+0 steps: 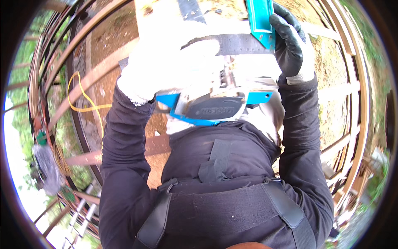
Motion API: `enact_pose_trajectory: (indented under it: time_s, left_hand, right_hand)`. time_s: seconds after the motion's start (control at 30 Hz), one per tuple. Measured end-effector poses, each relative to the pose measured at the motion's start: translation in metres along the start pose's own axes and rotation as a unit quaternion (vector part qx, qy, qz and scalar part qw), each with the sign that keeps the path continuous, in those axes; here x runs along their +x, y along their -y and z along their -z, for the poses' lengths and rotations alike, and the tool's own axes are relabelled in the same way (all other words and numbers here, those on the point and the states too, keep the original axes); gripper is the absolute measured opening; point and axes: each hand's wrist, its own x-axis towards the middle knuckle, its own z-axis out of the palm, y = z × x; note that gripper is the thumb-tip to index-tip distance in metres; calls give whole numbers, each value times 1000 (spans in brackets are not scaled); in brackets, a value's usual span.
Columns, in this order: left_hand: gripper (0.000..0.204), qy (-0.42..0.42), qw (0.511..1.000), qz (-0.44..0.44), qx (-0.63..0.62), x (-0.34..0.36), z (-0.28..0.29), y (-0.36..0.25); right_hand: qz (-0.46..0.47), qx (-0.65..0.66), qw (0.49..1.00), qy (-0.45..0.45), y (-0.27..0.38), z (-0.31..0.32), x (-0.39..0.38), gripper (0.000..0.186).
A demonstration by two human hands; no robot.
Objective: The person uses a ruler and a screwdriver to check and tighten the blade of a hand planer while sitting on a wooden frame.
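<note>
A try square with a teal stock (261, 23) and a grey steel blade (242, 45) lies across a pale, glare-washed surface in front of me. My right hand (290, 43), in a white glove with dark coating, grips the stock from its right side, fingers bent around the edge. My left hand (155, 62) is also gloved and badly overexposed. A white patch like its fingertips meets the blade's left part, but the separate fingers are lost in the glare. Just below the blade, against my lap, sits a blue and pale device (215, 108) with a dark oval plate; its kind is unclear.
Wooden rails and beams (95, 91) frame both sides, with soil and greenery beyond. A yellow cord (85, 97) loops at the left. Farther left hangs a grey plastic-wrapped bundle (46, 168). A dark strip (191, 10) lies on the pale surface at the top.
</note>
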Motion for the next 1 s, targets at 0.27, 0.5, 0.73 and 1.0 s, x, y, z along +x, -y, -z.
enact_pose_trajectory:
  time_s: [0.27,0.5,0.73,1.0]
  left_hand:
    - [44,0,996,-74,-47,83,-26,-5]
    - [51,-75,914,278,-287,36,-3,8]
    - [50,185,762,504,-361,-36,17,9]
    - [85,362,763,369,-388,-29,12,9]
  right_hand:
    - [-15,116,992,40,19,46,-38,46]
    - [42,99,965,-240,13,97,-75,46]
    - [-11,90,901,-425,-11,124,-98,45]
    - [-20,170,929,-329,-22,136,-105,55]
